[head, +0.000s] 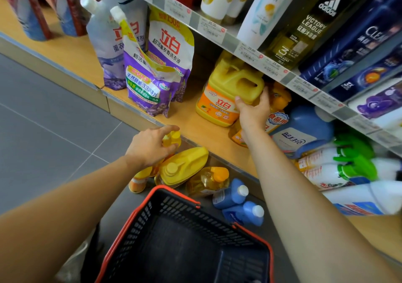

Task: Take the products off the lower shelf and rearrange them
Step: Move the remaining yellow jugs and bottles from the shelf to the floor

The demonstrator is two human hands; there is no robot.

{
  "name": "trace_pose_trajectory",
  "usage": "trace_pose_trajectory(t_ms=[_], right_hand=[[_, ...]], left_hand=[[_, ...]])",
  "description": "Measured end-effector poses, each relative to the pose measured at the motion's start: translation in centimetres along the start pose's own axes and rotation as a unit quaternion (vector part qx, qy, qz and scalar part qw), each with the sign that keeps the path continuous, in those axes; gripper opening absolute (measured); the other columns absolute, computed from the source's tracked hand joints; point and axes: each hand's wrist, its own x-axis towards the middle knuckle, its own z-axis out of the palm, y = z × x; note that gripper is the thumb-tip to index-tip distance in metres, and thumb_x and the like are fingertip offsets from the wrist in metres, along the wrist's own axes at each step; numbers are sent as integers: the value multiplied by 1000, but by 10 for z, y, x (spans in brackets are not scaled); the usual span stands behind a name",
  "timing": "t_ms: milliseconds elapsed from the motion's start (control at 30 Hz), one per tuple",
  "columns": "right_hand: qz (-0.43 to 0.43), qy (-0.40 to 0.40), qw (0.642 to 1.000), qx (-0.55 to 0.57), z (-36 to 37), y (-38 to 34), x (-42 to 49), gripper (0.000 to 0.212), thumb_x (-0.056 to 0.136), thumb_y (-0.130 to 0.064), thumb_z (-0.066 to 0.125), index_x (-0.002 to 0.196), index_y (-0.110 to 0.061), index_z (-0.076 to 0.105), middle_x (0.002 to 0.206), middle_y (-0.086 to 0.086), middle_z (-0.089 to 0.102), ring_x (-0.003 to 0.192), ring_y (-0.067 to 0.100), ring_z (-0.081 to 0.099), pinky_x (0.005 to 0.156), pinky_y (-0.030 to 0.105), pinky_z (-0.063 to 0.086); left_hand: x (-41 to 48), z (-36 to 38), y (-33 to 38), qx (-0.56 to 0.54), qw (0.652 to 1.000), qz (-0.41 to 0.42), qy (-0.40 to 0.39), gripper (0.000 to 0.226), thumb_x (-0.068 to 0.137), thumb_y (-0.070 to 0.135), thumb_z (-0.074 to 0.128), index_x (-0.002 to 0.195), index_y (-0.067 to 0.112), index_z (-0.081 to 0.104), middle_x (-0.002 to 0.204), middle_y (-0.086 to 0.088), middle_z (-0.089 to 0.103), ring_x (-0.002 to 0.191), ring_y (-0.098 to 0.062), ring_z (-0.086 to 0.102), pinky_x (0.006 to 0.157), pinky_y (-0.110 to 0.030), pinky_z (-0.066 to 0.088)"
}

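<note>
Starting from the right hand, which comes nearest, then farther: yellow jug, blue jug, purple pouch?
1. Yellow plastic jug, orange label: gripped by the right hand.
2. Blue plastic jug, white label: just right.
3. Purple-and-white soft pouch: far left.

Your 2 arms are bare along every part in view, forearm down to wrist. Your left hand (150,146) and right hand (253,111) are bare as well, fingers uncovered.
</note>
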Motion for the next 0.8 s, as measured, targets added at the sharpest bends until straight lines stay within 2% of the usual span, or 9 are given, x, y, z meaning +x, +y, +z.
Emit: trace_pose_trajectory(t_ms=[100, 200, 267, 367, 467, 533, 667, 733, 800], right_hand=[[5, 20, 999, -29, -4, 0, 4, 84, 83, -14, 79, 153, -28, 35, 147, 6, 46, 130, 23, 52, 103, 50, 51], [-41, 61, 994, -80, -9, 0, -4, 65, 80, -18, 82, 137, -24, 53, 119, 0, 58, 108, 19, 61, 90, 47, 56], [-95, 77, 986, -117, -11, -1, -10, 49, 76, -21, 84, 118, -21, 59, 112, -2, 58, 94, 13, 60, 84, 40, 57], [-126, 10, 985, -117, -10, -7, -19, 44, 75, -24, 85, 106, -25, 52, 109, 0, 63, 87, 11, 65, 72, 28, 58], [-118, -60, 982, -135, -7, -16, -20, 43, 78, -20, 82, 115, -23, 60, 108, -4, 64, 97, 11, 61, 73, 14, 49], [-83, -96, 982, -139, -9, -23, -15, 43, 77, -17, 82, 117, -19, 64, 98, -13, 63, 93, 9, 60, 65, 7, 43], [-34, -150, 973, -173, -18, -31, -7, 31, 84, -23, 79, 111, -14, 68, 100, -1, 68, 97, 19, 65, 69, 24, 49], [-65, -140, 966, -205, -24, -35, -10, 26, 88, -29, 75, 106, -12, 68, 96, 1, 67, 94, 21, 64, 72, 28, 47], [-111, -130, 958, -229, -30, -42, -15, 26, 89, -31, 73, 104, -12, 68, 95, 0, 64, 93, 21, 61, 73, 28, 42]], left_hand=[[1, 0, 0, -2, 1000, 3, 5, 49, 93, 61, 53, 140, 48, 42, 118, 0, 69, 101, -21, 67, 85, -42, 59], [1, 0, 1, -3, 1000, 4, 11, 49, 94, 59, 54, 139, 46, 44, 117, 0, 70, 100, -21, 67, 84, -42, 59], [0, 0, 2, 0, 1000, 6, 17, 48, 94, 57, 55, 139, 44, 45, 114, 0, 71, 99, -21, 68, 83, -41, 59], [-1, -1, 4, 5, 1000, 6, 23, 48, 94, 55, 56, 140, 43, 46, 113, -1, 71, 98, -21, 67, 82, -41, 60], [-3, -3, 6, 5, 1000, -10, 3, 50, 94, 54, 57, 141, 46, 43, 117, -1, 70, 104, -23, 67, 86, -43, 58], [-6, -6, 7, 4, 1000, -19, -24, 56, 93, 53, 59, 144, 48, 38, 123, -3, 69, 109, -25, 65, 91, -44, 56], [-13, -15, 15, 28, 996, -7, -86, 78, 93, 48, 63, 157, 41, 21, 151, -6, 51, 128, -28, 57, 101, -39, 48], [-14, -23, 24, 52, 994, 7, -96, 83, 92, 48, 64, 160, 35, 18, 162, -4, 37, 137, -28, 49, 106, -38, 44], [-13, -35, 36, 52, 996, 20, -72, 81, 93, 48, 64, 160, 29, 22, 161, -5, 38, 139, -28, 47, 107, -39, 44]])
